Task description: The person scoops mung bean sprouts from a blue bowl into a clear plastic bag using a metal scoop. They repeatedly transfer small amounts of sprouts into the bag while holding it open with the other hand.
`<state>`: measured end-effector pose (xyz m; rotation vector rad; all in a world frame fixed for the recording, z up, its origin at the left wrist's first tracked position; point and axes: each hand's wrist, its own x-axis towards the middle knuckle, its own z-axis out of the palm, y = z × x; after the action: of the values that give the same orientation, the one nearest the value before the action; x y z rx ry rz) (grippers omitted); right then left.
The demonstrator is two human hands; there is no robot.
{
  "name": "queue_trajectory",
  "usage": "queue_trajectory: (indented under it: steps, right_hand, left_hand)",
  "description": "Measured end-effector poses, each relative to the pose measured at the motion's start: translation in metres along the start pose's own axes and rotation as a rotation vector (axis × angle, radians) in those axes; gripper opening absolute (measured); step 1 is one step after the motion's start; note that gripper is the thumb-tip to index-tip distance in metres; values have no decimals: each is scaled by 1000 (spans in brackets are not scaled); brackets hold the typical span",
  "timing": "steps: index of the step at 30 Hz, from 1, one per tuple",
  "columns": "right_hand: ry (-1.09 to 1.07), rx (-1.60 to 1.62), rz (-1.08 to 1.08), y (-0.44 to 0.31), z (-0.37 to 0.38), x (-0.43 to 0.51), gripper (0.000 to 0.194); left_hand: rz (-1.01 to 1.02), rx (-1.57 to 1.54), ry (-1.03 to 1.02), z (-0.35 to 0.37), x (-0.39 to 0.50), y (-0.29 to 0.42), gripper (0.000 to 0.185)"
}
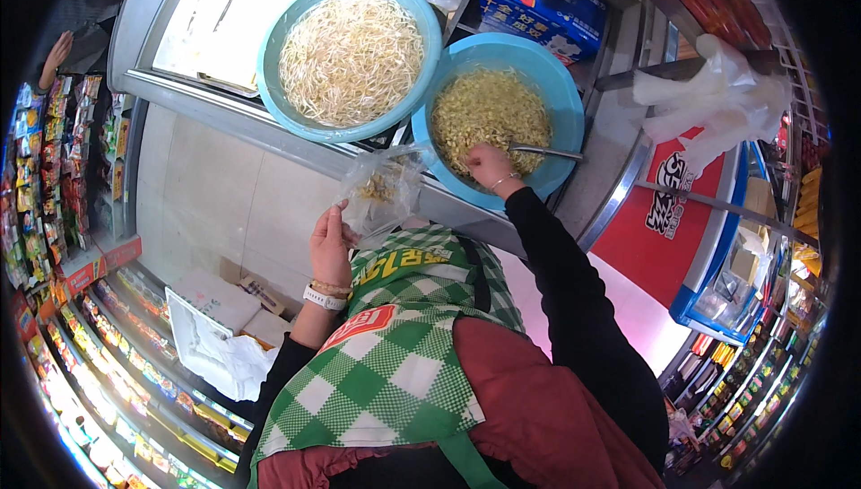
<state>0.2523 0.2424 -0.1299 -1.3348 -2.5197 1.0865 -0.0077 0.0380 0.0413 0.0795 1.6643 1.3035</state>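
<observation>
My left hand point(329, 233) pinches the edge of a clear plastic bag point(366, 216), which hangs beside the front rim of a light-blue basin point(568, 102). A small clump of yellowish-brown food point(379, 187) shows inside the bag. That basin holds short yellowish sprouts point(491, 102), seemingly in some liquid. My right hand point(490, 164) reaches into it, fingers curled down at the sprouts; their tips are hidden. Just right of the hand, a metal utensil point(548, 150) rests with its handle over the basin's right rim. To the left, another light-blue basin point(268, 65) is heaped with long white bean sprouts point(350, 58).
Both basins stand on a metal-edged counter point(202, 95). A blue printed carton point(538, 8) lies behind the right one. White plastic bags point(713, 95) hang at right above a red-sided freezer point(662, 233). Packaged goods point(74, 152) fill shelves at left, where another person's hand point(59, 51) shows.
</observation>
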Motion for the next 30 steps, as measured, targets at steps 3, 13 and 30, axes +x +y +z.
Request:
queue_trajectory:
  steps: [3, 13, 30]
  right_hand:
    - [50, -40, 31, 9, -17, -14, 11]
    - [80, 30, 3, -10, -8, 19, 23]
    - [45, 244, 229, 18, 3, 25, 7]
  left_hand:
    - [4, -10, -2, -2, -1, 0, 31]
    - [15, -17, -31, -1, -1, -3, 32]
    - [13, 9, 1, -7, -1, -6, 31]
